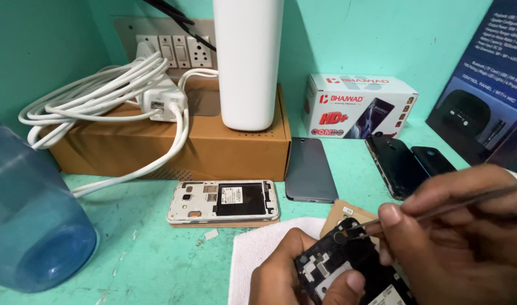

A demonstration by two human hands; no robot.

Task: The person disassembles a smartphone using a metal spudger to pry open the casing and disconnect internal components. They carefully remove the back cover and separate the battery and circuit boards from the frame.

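My left hand grips an opened black phone frame at the bottom of the view, thumb pressed on its inner side. My right hand pinches thin metal tweezers, their tip touching the upper corner of that black frame. Under it lie a white cloth and a brown back cover. A white phone with its back removed and its black battery showing lies on the green table to the upper left of my hands.
A grey phone back and two dark phones lie behind. A brown cardboard box carries white cables and a tall white device. A blue bottle stands left, a white phone-part box at the back.
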